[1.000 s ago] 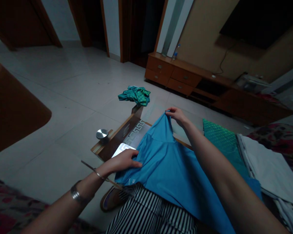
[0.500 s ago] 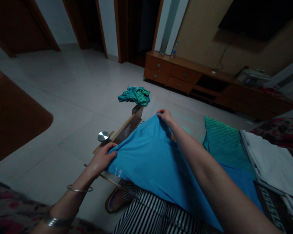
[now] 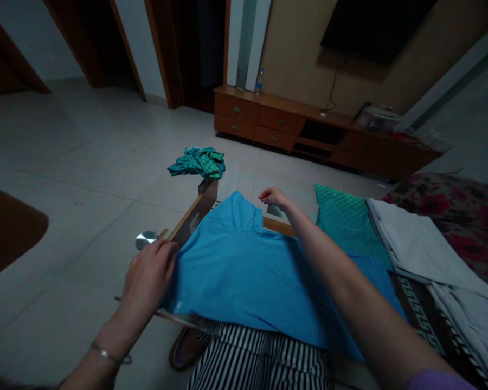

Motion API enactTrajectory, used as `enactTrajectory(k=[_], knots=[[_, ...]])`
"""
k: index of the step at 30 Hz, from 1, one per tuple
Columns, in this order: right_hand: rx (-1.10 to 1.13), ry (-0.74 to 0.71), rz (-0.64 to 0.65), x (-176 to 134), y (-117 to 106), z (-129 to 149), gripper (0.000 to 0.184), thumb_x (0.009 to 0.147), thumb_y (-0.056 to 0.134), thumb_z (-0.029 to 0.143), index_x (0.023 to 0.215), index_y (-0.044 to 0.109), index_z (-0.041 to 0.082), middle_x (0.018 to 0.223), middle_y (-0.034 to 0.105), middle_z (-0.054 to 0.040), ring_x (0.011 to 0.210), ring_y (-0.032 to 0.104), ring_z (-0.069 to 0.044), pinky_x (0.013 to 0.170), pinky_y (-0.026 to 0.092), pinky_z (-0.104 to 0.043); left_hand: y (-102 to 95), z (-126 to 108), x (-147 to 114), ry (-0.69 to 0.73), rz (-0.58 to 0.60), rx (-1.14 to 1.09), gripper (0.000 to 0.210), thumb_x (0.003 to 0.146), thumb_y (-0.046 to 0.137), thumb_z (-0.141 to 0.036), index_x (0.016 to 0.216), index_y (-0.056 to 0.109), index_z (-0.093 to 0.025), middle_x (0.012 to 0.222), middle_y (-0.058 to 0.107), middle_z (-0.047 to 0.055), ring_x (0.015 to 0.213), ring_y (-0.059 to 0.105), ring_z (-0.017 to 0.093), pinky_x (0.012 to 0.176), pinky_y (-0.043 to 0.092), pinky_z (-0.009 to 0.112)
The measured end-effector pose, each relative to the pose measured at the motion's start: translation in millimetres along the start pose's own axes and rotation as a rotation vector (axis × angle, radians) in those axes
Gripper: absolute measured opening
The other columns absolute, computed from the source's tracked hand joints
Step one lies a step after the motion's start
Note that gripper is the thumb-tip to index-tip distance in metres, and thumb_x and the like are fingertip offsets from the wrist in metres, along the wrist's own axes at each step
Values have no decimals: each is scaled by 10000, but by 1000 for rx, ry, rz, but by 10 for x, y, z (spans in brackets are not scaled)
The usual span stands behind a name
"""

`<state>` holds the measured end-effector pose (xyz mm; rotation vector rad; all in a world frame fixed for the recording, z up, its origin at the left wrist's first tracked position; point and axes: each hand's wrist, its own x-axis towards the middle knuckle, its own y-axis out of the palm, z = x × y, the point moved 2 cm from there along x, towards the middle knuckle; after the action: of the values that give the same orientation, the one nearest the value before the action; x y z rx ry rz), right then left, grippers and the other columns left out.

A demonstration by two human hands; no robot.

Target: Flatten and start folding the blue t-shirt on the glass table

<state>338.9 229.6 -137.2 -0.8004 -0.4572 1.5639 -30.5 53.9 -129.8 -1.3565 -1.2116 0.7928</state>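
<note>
A bright blue garment (image 3: pixel 244 271) lies spread over the low glass-topped table (image 3: pixel 195 216) in front of my striped trousers (image 3: pixel 260 363). My left hand (image 3: pixel 148 273) grips the garment's left edge by the table's near left corner. My right hand (image 3: pixel 273 197) hovers at the far side, just right of the garment's bunched far end, fingers loosely curled and holding nothing.
A crumpled green cloth (image 3: pixel 197 162) sits beyond the table's far end. Folded green cloth (image 3: pixel 345 222) and white cloths (image 3: pixel 415 244) lie to the right, next to a floral sofa (image 3: pixel 451 203). Other things: a round metal object (image 3: pixel 145 239), a shoe (image 3: pixel 185 346), a wooden cabinet (image 3: pixel 309 130).
The blue garment was lifted between both hands and has been lowered flat onto the table. My right hand has let go of its far end; my left hand moved left along the edge.
</note>
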Motion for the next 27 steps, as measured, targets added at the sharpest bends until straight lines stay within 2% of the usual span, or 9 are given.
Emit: enactTrajectory(k=[2, 4, 7, 9, 12, 15, 21, 24, 27], knots=[[-19, 16, 20, -123, 16, -97, 258, 688, 613, 5, 920, 710, 64, 881, 711, -97, 630, 576, -95, 619, 439, -192, 116, -310, 265, 157, -17, -75, 360, 890, 395, -205, 1178, 605, -154, 1280, 577, 124, 1182, 525, 283, 989, 440, 437], [-48, -9, 41, -184, 103, -108, 290, 682, 661, 38, 963, 714, 87, 895, 711, -77, 651, 584, -93, 617, 430, -179, 287, -637, 546, 240, -36, -130, 403, 911, 363, -191, 1258, 563, -145, 1386, 510, 129, 1278, 459, 281, 1040, 402, 459], [-116, -74, 64, -171, 255, -3, 281, 698, 718, 143, 978, 716, 113, 887, 708, -51, 673, 586, -92, 621, 415, -170, 572, -1022, 948, 273, -63, -196, 455, 950, 320, -230, 1361, 473, -110, 1483, 406, 148, 1378, 350, 277, 1102, 337, 483], [-153, -86, 49, -131, 306, 98, 207, 716, 715, 186, 904, 719, 100, 823, 698, -48, 646, 564, -95, 602, 395, -179, 751, -1157, 1181, 284, -59, -228, 485, 960, 305, -242, 1411, 415, -103, 1517, 358, 142, 1410, 303, 264, 1128, 307, 474], [-166, -87, 8, -102, 287, 250, 157, 728, 698, 198, 847, 708, 96, 761, 671, -31, 617, 515, -88, 584, 361, -187, 967, -1187, 1436, 261, -37, -218, 515, 958, 276, -212, 1456, 352, -104, 1532, 336, 129, 1428, 276, 244, 1146, 282, 458], [-182, -155, 9, -134, 227, 388, 117, 741, 655, 179, 825, 687, 104, 719, 631, 1, 604, 471, -72, 576, 337, -178, 1090, -1146, 1538, 232, -14, -145, 518, 953, 260, -191, 1454, 363, -105, 1513, 370, 131, 1420, 296, 248, 1154, 256, 467], [-151, -282, 104, -193, 248, 572, 134, 836, 529, 173, 820, 632, 88, 653, 555, 19, 584, 431, -64, 560, 326, -168, 1061, -1211, 1518, 226, 16, -37, 500, 948, 282, -203, 1405, 431, -64, 1503, 379, 155, 1417, 298, 267, 1151, 237, 478], [-191, -257, 170, -163, 284, 591, 263, 896, 516, 293, 778, 624, 85, 623, 530, 16, 561, 400, -65, 544, 322, -177, 1034, -1249, 1520, 225, 19, -19, 491, 944, 299, -216, 1380, 462, -61, 1485, 405, 165, 1415, 301, 265, 1150, 233, 477], [-254, -213, 314, -135, 250, 566, 353, 876, 566, 413, 790, 652, 81, 616, 555, 6, 541, 425, -72, 540, 343, -193, 1044, -1253, 1529, 215, 14, -30, 484, 954, 277, -233, 1370, 485, -98, 1489, 407, 140, 1415, 302, 258, 1149, 231, 483]])
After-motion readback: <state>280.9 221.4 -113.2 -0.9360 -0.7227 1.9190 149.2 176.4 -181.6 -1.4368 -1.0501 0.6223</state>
